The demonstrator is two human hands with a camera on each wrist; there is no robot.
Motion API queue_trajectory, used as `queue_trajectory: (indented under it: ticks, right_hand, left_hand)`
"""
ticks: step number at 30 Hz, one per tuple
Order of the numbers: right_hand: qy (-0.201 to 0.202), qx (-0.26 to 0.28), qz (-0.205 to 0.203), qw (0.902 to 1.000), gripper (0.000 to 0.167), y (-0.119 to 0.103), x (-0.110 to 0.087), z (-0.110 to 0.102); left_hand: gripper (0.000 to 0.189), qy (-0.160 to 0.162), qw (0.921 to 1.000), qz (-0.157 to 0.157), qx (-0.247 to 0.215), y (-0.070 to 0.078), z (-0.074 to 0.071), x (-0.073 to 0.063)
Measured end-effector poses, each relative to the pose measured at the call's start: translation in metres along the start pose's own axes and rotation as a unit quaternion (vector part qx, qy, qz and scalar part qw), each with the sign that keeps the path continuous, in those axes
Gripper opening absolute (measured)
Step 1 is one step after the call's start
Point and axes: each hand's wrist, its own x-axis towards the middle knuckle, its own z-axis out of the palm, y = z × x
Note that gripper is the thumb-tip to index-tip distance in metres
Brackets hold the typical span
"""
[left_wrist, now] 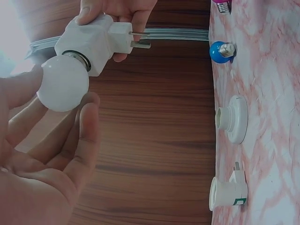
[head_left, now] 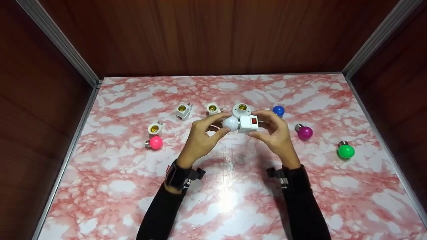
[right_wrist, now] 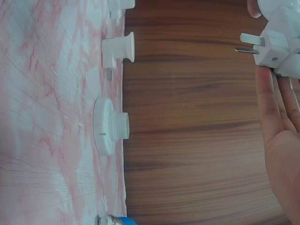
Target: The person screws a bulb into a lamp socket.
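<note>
Between the thumb and fingers of my left hand [head_left: 201,137] I hold a white light bulb [head_left: 231,123] by its round glass. My right hand [head_left: 275,132] grips a white plug-in lamp socket [head_left: 246,125] with a red switch [head_left: 254,120] on one face. In the left wrist view the bulb's metal base [left_wrist: 78,58] sits at the socket's mouth, part of its thread showing. Two flat plug prongs [right_wrist: 252,39] stick out from the socket in the right wrist view. Both things are held up above the table.
A round-based lamp holder [head_left: 242,109] stands behind my hands, with plug-in sockets [head_left: 182,111] to its left. A pink bulb [head_left: 156,142] lies left; blue [head_left: 278,110], purple [head_left: 305,133] and green bulbs [head_left: 346,151] lie right. Brown wood-grain panels [head_left: 213,36] enclose the marbled table [head_left: 116,206].
</note>
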Motion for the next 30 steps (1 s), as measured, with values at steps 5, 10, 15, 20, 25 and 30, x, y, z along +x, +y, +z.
queue_trajectory:
  ticks: [5,10,15,20,25,30]
  right_hand:
    - [0.007,-0.001,0.005,1.0,0.059,-0.0006,-0.0002,-0.0003]
    - [0.007,0.012,0.002,0.9999,0.06,-0.0004,0.0004,-0.0002]
    - [0.005,0.014,0.002,0.9999,0.059,0.0009,0.0007,-0.0001]
    - [0.006,0.006,0.004,1.0,0.057,0.0017,0.0009,0.0001]
    - [0.009,0.003,0.013,0.9999,0.054,0.0012,0.0011,0.0011]
    - [0.012,0.002,0.03,0.9995,0.052,0.0005,0.0004,0.0017]
  left_hand:
    - [0.04,-0.006,0.9999,0.011,0.001,-0.0009,0.0007,0.0005]
    - [0.043,-0.01,0.9999,0.009,0.008,-0.0022,0.0008,0.001]
    - [0.043,-0.015,0.9998,0.005,0.009,-0.003,0.0004,0.0008]
    - [0.044,-0.016,0.9998,0.01,0.003,-0.003,0.0003,0.0003]
    - [0.043,-0.017,0.9996,0.022,-0.008,-0.0031,0.0003,-0.0005]
    - [0.043,-0.015,0.9993,0.031,-0.013,-0.0035,0.0007,-0.0013]
